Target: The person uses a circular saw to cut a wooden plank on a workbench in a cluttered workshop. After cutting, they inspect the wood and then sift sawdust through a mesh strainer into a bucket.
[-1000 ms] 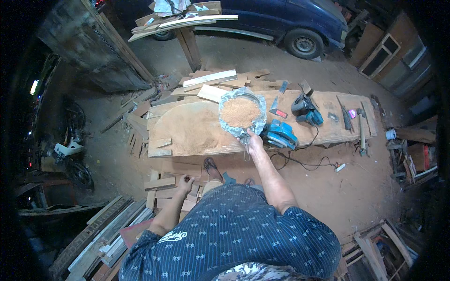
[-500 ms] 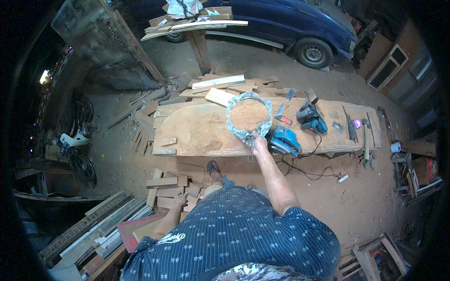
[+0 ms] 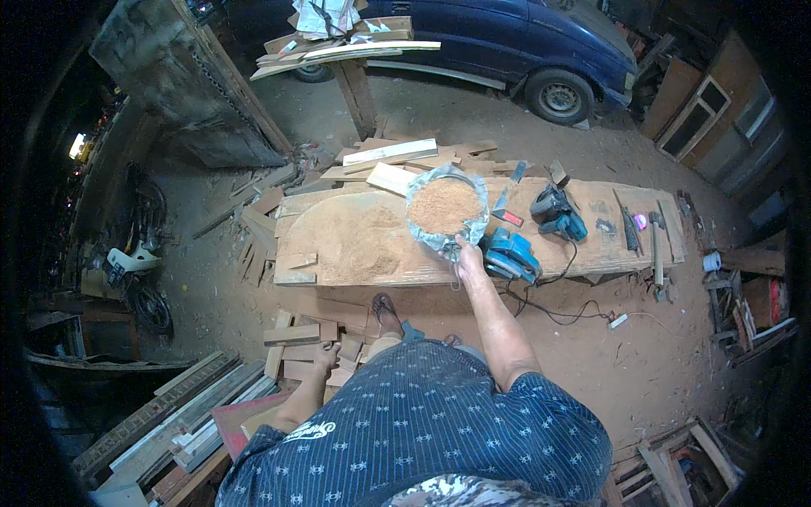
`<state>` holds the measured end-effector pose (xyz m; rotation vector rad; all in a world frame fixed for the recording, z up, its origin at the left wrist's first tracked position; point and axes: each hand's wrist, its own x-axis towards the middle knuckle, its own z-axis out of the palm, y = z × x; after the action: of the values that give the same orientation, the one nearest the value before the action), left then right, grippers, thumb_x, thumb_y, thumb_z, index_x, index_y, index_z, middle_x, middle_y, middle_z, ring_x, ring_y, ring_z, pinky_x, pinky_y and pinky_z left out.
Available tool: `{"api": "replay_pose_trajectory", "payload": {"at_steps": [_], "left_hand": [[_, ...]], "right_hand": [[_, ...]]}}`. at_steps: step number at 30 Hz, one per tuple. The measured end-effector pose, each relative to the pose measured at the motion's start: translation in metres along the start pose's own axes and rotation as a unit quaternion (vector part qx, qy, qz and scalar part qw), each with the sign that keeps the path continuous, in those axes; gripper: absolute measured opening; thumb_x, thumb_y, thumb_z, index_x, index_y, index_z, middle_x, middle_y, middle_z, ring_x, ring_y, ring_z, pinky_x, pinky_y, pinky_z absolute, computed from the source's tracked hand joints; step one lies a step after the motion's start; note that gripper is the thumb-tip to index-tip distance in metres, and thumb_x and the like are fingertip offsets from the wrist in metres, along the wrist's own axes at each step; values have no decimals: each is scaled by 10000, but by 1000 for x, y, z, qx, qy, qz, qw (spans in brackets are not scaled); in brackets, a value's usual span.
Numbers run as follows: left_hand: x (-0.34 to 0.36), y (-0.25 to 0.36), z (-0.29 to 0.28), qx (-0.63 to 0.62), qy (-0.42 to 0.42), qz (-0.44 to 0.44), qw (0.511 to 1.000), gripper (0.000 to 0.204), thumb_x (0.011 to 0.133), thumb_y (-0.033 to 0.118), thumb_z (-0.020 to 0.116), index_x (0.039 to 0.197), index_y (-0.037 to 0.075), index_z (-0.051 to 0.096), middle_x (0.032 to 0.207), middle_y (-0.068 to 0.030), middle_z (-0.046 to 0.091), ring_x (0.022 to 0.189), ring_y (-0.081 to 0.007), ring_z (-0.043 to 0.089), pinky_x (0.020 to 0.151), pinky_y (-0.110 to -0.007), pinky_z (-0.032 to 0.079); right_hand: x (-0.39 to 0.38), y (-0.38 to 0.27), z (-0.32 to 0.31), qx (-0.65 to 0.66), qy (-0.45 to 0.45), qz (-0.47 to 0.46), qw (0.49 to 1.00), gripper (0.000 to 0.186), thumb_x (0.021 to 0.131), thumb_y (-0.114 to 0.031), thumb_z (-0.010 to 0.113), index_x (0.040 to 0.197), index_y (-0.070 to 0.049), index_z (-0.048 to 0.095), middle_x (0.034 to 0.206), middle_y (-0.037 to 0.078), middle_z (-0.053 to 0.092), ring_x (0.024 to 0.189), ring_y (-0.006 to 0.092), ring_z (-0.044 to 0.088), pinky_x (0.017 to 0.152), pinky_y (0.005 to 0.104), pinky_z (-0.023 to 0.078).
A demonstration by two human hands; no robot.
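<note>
- Right hand point(image 3: 467, 252) stretched forward over the near edge of the worktop point(image 3: 338, 245), grip clamped on the near rim of a clear plastic bag point(image 3: 446, 209).
- Bag mouth held wide open, filled with tan sawdust point(image 3: 444, 205), sitting on the worktop near its middle, just left of a blue power tool.
- Left hand point(image 3: 325, 357) hanging low beside the left knee, above stacked wood offcuts point(image 3: 296, 338) on the floor; fingers loosely curled, nothing seen in them; cannot tell whether closed or apart.
- Loose pile of sawdust point(image 3: 363, 249) spread on the bare board, left of the bag.
- Blue electric planer point(image 3: 509, 256) lying just right of the hand, touching or nearly touching the bag; exact contact unclear.
- Second blue and black power tool point(image 3: 557, 213) farther back on the worktop, right of the bag, with a black cable point(image 3: 549, 304) trailing off the near edge to the ground.
- Hand tools point(image 3: 642, 224) scattered toward the right end of the worktop, well apart from the bag; too small to tell apart.
- Pale planks point(image 3: 390, 154) stacked along the far edge behind the bag.
- Dark blue car point(image 3: 524, 42) parked beyond the worktop, front wheel showing.
- Motorbike point(image 3: 135, 270) standing far left in shadow.
- Long boards point(image 3: 177, 414) lying on the ground at lower left.
- Sandalled foot point(image 3: 387, 311) planted on the red earth floor just before the worktop.
</note>
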<state>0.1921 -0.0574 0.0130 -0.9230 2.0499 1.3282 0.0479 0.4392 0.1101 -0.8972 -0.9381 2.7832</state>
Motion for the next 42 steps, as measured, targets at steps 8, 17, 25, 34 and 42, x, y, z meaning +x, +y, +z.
{"api": "replay_pose_trajectory", "payload": {"at_steps": [8, 17, 25, 34, 42], "left_hand": [[-25, 13, 10, 8, 14, -41, 999, 646, 882, 291, 740, 1411, 100, 422, 968, -135, 629, 708, -214, 606, 575, -398, 532], [-25, 6, 2, 2, 25, -52, 998, 670, 884, 299, 740, 1432, 104, 408, 932, -118, 621, 684, -202, 589, 614, -405, 538], [-31, -1, -1, -5, 21, -69, 997, 672, 889, 294, 735, 1434, 102, 392, 983, -148, 628, 748, -222, 601, 637, -417, 547], [-34, 4, 10, 7, 16, -66, 998, 656, 887, 290, 736, 1413, 87, 401, 1068, -170, 623, 814, -261, 630, 658, -428, 561], [-22, -13, 8, -18, 19, -69, 997, 648, 885, 299, 732, 1397, 74, 406, 1115, -178, 607, 818, -261, 625, 671, -429, 559]], "right_hand": [[2, -14, -6, 18, 0, -11, 1000, 269, 999, -87, 493, 1235, 43, 484, 1088, 174, 627, 843, 306, 678, 569, 455, 619], [27, -11, -13, -14, -2, -12, 1000, 276, 998, -96, 501, 1235, 42, 475, 1065, 186, 626, 844, 317, 677, 552, 450, 618], [4, -6, 9, -22, -13, 3, 1000, 267, 985, -51, 505, 1223, 69, 524, 1094, 182, 645, 855, 318, 685, 573, 437, 618], [13, -19, 31, -38, -23, -44, 998, 260, 981, -80, 525, 1204, 52, 498, 1064, 175, 638, 850, 309, 686, 567, 453, 622], [22, -26, 36, -48, -9, -44, 998, 289, 985, -100, 518, 1218, 68, 484, 1051, 200, 634, 847, 316, 688, 561, 461, 628]]}}
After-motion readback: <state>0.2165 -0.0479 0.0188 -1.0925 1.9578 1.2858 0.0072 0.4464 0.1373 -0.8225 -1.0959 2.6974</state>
